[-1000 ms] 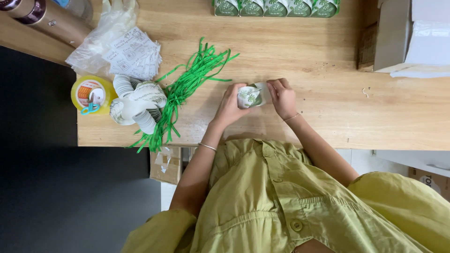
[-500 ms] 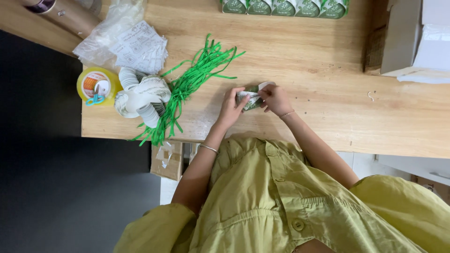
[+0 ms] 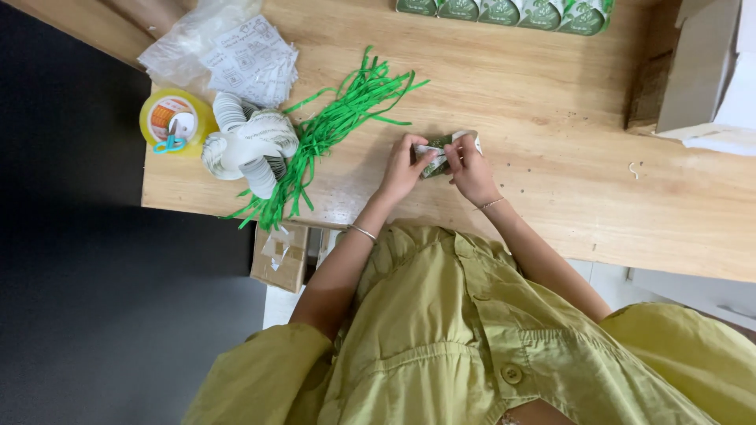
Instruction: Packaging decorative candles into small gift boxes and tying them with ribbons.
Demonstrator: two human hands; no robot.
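- Wooden table [image 3: 551, 118] seen from above; near edge running just below both hands, left end dropping off past the tape roll onto dark floor [image 3: 94, 299].
- Bare wood open to the right of the hands as far as the white cartons [image 3: 709, 71] at the table's right corner; also open between the hands and the row of green packets [image 3: 504, 9] along the far edge.
- Left of the hands, crowded: loose bundle of green strips [image 3: 331, 126], stack of round white labels [image 3: 248, 142], yellow tape roll [image 3: 169, 118] with small blue scissors [image 3: 169, 144] lying on it, printed paper slips [image 3: 252, 59], clear plastic bag [image 3: 189, 35].
- Small green-and-white packet [image 3: 442, 151] held low over the table near its front edge, between the two hands, well clear of the strips.
- Left hand [image 3: 403, 171] closed on the packet's left end, fingers curled, thumb on top.
- Right hand [image 3: 471, 169] closed on the packet's right end, fingertips pinching its upper edge.
- Both wrists bent inward, hands nearly touching; thin bracelet on each wrist.
- Forearms converging from an olive-green shirt [image 3: 472, 338], elbows kept close to the body.
- Small cardboard box [image 3: 281, 256] below the table's near edge, beside the left forearm.
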